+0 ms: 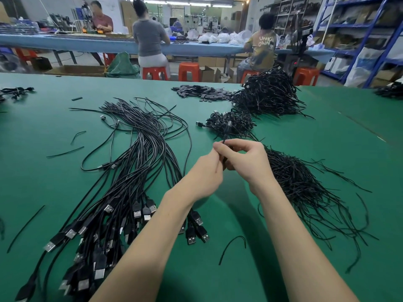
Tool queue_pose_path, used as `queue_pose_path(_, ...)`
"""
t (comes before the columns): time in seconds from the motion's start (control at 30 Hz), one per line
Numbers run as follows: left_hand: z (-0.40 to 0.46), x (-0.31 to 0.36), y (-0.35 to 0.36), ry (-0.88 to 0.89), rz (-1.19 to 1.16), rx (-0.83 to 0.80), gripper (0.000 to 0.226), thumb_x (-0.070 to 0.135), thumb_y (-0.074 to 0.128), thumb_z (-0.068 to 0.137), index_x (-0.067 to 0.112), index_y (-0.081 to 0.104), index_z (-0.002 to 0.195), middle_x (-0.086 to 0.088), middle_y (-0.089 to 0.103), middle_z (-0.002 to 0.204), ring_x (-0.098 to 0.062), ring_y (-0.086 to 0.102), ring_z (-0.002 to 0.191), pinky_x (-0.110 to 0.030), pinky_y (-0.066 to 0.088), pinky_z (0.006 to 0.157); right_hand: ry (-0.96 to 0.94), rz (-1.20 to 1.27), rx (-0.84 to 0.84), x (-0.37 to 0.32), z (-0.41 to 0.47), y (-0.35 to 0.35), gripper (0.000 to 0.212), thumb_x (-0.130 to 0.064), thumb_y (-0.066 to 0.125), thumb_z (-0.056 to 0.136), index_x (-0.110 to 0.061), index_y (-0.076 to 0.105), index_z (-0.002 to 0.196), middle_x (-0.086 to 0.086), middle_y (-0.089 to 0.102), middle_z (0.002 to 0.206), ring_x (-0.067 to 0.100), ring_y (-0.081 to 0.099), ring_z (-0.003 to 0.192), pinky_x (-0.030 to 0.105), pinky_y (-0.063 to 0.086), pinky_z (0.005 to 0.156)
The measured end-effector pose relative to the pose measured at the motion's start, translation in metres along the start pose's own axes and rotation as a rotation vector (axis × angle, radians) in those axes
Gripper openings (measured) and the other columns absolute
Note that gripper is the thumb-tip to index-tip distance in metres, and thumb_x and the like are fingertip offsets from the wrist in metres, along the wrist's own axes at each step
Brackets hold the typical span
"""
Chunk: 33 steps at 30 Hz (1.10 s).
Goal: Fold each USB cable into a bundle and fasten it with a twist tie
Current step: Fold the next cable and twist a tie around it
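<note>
Pinching a small folded bundle of thin black USB cable (224, 156) between them, the left hand (204, 173) and the right hand (244, 162) meet above the green-covered bench (327, 131), near its middle. Both sets of fingers are curled closed around the bundle, and a short black end sticks up above the right hand's fingers (220, 147); whether it is cable or tie cannot be told.

To the left lies a long fan of loose, unfolded black USB cables (139, 149), their silver-tipped plugs (139, 212) gathered toward the near edge, partly under the left forearm. To the right of the hands spreads a heap of thin black twist ties (305, 186), with a few stray ties scattered on the bench. Just beyond the hands sits a small pile of tied black cable bundles (231, 123), and behind it a much larger mound of finished bundles (268, 94). Beside that mound lies a scatter of small flat dark pieces (202, 92).

Across the aisle, three people sit on stools at a long blue table (65, 43).
</note>
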<state>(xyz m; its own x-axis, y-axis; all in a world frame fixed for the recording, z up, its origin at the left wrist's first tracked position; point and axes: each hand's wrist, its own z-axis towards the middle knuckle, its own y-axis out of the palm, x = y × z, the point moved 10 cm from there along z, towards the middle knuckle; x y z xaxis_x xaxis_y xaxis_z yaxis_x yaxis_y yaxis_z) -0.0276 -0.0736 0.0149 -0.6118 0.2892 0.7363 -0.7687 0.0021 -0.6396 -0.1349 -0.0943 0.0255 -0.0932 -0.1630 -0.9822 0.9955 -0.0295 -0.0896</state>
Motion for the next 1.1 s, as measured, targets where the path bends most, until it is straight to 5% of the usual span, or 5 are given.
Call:
queue_pose_path(0.2,0.003,-0.013,0.015,-0.177,-0.461,-0.051,0.008,0.021,0.032,0.107,0.016,0.036,0.112,0.005,0.055,0.08,-0.004,0.049,0.062,-0.026,0.043,0.063,0.16,0.203,0.026,0.028,0.004,-0.009,0.011,-0.008,0.078,0.087,-0.005,0.075,0.077,0.006,0.058,0.054,0.011,0.052,0.041,0.02,0.051,0.05)
queue_pose_path(0.33,0.006,-0.023,0.013,-0.193,-0.468,0.115,0.012,0.025,0.036,0.106,0.023,0.034,0.095,-0.002,0.055,0.083,-0.015,0.047,0.069,-0.034,0.04,0.066,0.146,0.159,0.008,0.029,0.007,-0.013,0.021,-0.023,0.075,0.092,-0.002,0.075,0.088,0.003,0.065,0.06,0.012,0.06,0.048,0.022,0.055,0.055)
queue_pose_path(0.63,-0.006,-0.077,0.012,-0.411,-0.834,0.312,0.012,0.013,0.037,0.105,0.018,0.037,0.094,0.001,0.056,0.072,-0.004,0.044,0.05,-0.017,0.034,0.044,0.214,-1.049,-0.115,0.039,0.01,-0.068,0.013,-0.038,0.074,0.084,-0.038,0.076,0.098,-0.012,0.072,0.099,0.017,0.065,0.1,0.029,0.051,0.081)
queue_pose_path(1.0,-0.005,-0.072,0.014,-0.388,-0.939,0.294,0.013,0.007,0.036,0.103,0.015,0.034,0.094,-0.001,0.053,0.069,-0.008,0.039,0.051,-0.02,0.029,0.045,0.138,-0.812,-0.002,0.034,0.012,-0.065,0.009,-0.039,0.08,0.082,-0.036,0.075,0.075,-0.017,0.072,0.083,0.01,0.066,0.087,0.027,0.048,0.071)
queue_pose_path(1.1,-0.004,-0.072,0.014,-0.377,-0.917,0.284,0.012,0.008,0.036,0.104,0.015,0.034,0.095,-0.001,0.054,0.07,-0.007,0.04,0.05,-0.02,0.03,0.045,0.032,-0.625,0.096,0.016,0.014,-0.07,0.007,-0.035,0.08,0.083,-0.033,0.077,0.078,-0.019,0.069,0.072,-0.006,0.064,0.072,0.011,0.044,0.059)
